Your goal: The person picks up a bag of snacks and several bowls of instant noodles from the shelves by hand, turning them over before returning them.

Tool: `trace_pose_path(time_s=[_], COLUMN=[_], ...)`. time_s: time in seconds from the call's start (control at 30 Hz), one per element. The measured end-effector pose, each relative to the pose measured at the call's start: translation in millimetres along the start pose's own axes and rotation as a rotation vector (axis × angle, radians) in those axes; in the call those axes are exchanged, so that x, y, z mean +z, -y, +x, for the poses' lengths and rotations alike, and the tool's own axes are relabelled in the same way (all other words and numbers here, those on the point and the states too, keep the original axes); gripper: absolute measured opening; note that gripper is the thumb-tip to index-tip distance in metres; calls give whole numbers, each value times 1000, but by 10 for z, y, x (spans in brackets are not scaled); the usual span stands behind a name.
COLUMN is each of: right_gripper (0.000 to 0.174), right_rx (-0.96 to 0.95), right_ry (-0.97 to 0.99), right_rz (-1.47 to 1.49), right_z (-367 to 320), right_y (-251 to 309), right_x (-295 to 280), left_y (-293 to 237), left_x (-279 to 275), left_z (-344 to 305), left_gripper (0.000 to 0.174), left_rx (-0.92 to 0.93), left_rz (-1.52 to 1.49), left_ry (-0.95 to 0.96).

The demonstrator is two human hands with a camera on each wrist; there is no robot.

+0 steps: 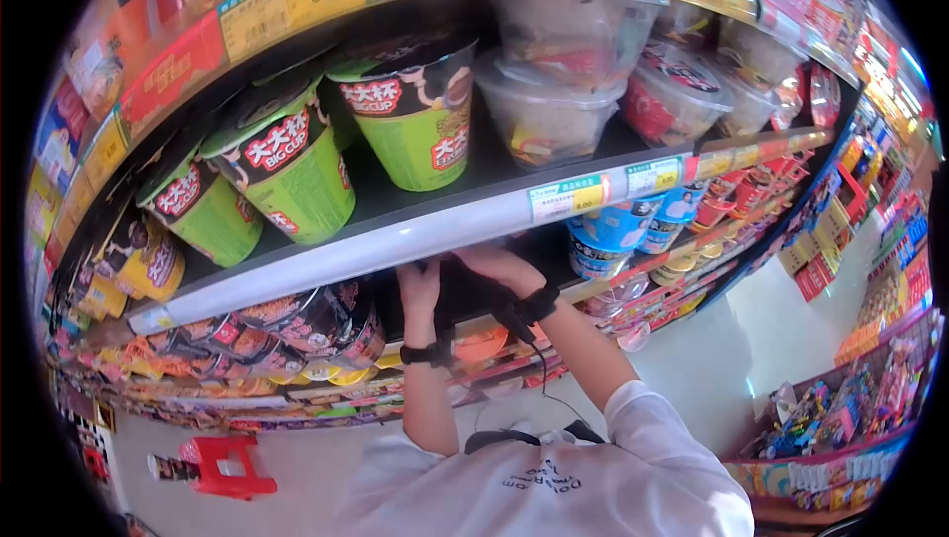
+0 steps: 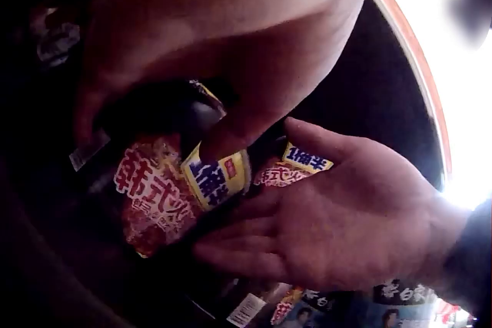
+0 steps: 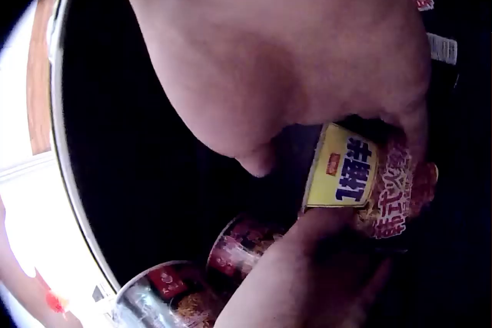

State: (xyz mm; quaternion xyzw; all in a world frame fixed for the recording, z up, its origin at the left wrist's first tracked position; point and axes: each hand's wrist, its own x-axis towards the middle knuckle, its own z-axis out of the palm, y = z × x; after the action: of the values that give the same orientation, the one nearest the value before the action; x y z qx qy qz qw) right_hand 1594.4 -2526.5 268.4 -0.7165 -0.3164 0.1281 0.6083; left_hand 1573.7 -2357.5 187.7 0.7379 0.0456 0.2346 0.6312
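On the shelf below the white price rail, my left hand [image 1: 419, 287] and right hand [image 1: 502, 268] reach in together, their fingertips hidden under the rail in the head view. A black instant noodle cup [image 2: 157, 197] with a yellow label and red-and-white lettering lies between them. In the left wrist view, the left hand [image 2: 238, 28] arches over this cup and grips it, thumb by the yellow label. The right hand [image 2: 354, 213] lies alongside with its fingers straight. The right wrist view shows the right hand [image 3: 284, 51] above the cup [image 3: 342, 174], fingertips at its far side.
A similar noodle cup [image 2: 286, 174] stands behind the right hand. Green noodle cups [image 1: 420, 127] and clear-lidded bowls [image 1: 554, 107] fill the shelf above. Blue cups [image 1: 603, 235] flank the hands on the right, dark noodle bowls [image 1: 316, 324] on the left. A red stool [image 1: 227, 466] is on the floor.
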Motion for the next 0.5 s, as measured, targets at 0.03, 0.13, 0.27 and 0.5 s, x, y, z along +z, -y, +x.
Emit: trace_pose_path(time_s=[0.03,0.13,0.27,0.5], right_gripper=[46,46,63,84], right_rx=[43,14,89,16], right_ry=[-25,-34,89,244], right_rz=[-23,187,301,246], right_z=[21,173,-4,-1043], right_y=[54,-227,-351,409], right_x=[1,58,-7,-308], left_y=[35,-330,-369,-990], left_x=[-19,61,34,222], left_z=[32,-124,-417,-1333], left_gripper=[70,68,76,80], left_rx=[-49,-33,65,71], left_rz=[-28,205,222,54], left_ry=[44,-142,-203,-279])
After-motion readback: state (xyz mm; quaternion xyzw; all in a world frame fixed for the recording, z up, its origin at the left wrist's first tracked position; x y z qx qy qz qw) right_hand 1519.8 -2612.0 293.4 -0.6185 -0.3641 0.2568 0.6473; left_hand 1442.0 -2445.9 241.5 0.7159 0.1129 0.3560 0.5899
